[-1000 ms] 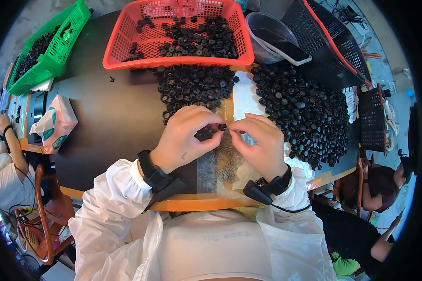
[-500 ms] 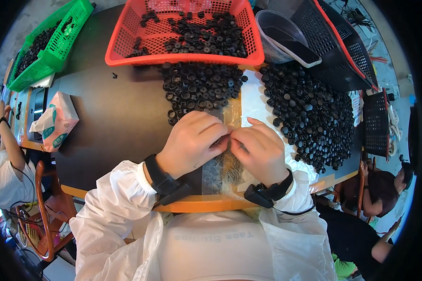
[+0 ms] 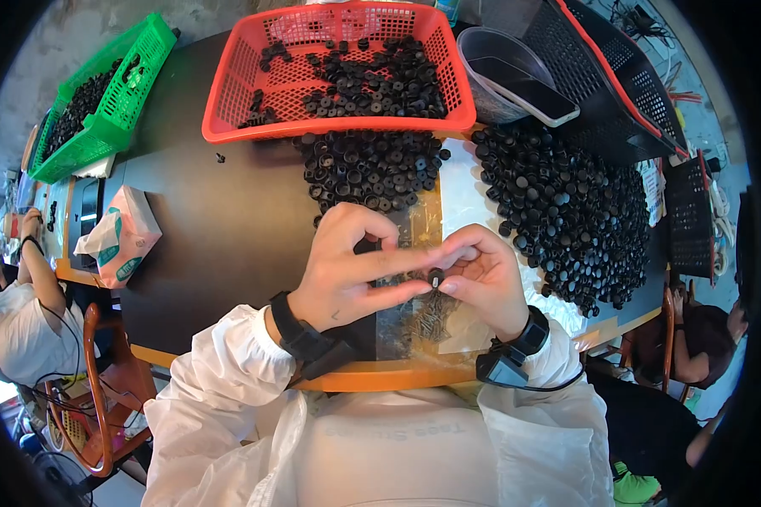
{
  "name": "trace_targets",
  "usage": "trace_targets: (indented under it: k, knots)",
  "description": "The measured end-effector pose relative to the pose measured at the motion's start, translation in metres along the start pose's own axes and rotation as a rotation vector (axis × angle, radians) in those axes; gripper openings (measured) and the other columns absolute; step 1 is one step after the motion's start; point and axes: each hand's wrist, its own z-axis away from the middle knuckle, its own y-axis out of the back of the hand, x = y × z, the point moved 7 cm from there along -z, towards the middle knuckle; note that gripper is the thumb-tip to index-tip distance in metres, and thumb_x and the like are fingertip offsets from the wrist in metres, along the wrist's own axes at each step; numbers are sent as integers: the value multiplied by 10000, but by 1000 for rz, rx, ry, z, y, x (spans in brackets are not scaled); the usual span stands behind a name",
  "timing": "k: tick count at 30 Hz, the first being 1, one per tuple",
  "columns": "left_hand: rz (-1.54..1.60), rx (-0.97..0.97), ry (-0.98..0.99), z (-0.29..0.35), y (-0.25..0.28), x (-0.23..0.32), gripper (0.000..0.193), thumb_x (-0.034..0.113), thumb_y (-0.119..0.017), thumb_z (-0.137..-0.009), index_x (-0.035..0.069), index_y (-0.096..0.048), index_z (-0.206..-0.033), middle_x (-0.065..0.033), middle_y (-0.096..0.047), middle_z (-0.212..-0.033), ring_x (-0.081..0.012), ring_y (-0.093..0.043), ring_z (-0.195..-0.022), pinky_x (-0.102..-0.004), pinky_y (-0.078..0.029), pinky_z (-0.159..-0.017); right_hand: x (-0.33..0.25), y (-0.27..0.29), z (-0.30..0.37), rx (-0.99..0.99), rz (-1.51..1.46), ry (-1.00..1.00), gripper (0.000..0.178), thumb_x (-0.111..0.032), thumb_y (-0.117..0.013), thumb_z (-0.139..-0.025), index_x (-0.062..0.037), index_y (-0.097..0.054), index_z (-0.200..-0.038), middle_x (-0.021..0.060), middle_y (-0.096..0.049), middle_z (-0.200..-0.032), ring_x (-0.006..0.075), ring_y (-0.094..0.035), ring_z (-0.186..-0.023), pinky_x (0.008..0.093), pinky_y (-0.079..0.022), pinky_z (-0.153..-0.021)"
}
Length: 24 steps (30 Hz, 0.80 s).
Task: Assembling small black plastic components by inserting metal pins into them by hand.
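Nearest: wooden edge band (image 3: 397,378) of the dark surface (image 3: 228,220), then a loose heap of thin metal pins (image 3: 431,319) just above it. Left hand (image 3: 334,266) and right hand (image 3: 492,283) meet over that heap — small black part (image 3: 435,278) held between them, lifted clear. Fingers on both sides closed to a narrow thumb-and-index pinch, thumb tips at its left and right, index tips at its far side; the spread is barely the part's own width. To do this hold well, I'd say: keep pressure light and even, both thumbs level, face in view so any tilt shows. Part looks near end-on: roundish dark end with a pale oblong mark turned up toward the wearer, mark running about near-far. Long axis probably along the line of sight — depth is hidden, can't be sure. Beyond: black cup-like pieces (image 3: 372,169) in the middle, black caps (image 3: 566,211) on the right, red basket (image 3: 338,128) at the far side.
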Motion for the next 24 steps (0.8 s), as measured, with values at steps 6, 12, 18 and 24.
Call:
trace_targets:
  k: [6, 12, 18, 24]
  knots:
    - [-540, 18, 57, -10, 19, -29, 292, 164, -822, -635, 146, -706, -901, -31, -558, -924, -258, -550, -911, -378, -445, -780, 3, 11, -2, 6, -17, 25, 233, 3, -694, -858, -14, -598, -1070, 45, -628, -1027, 132, -609, -975, 282, -498, -888]
    - [-610, -10, 67, -9, 10, -34, 216, 135, -805, -646, 140, -687, -827, -12, -556, -924, -248, -555, -926, -385, -444, -789, 2, 12, -8, 53, -104, 60, 261, -249, -621, -962, -28, -563, -1086, 24, -592, -987, 108, -563, -895, 279, -475, -851]
    - [-607, -4, 74, -7, 10, -36, 193, 140, -792, -649, 144, -679, -805, -2, -554, -932, -246, -546, -950, -388, -436, -810, 8, 10, -8, -31, -242, -14, 314, -320, -552, -991, -33, -528, -1115, 31, -582, -960, 118, -571, -878, 297, -486, -867]
    - [-569, -29, 113, -7, 8, -32, 161, 142, -775, -655, 146, -673, -779, -2, -556, -936, -254, -529, -986, -399, -421, -852, 11, 12, -11, 90, -201, -34, 229, -186, -569, -989, -24, -522, -1144, 66, -632, -1002, 138, -617, -944, 291, -497, -897]
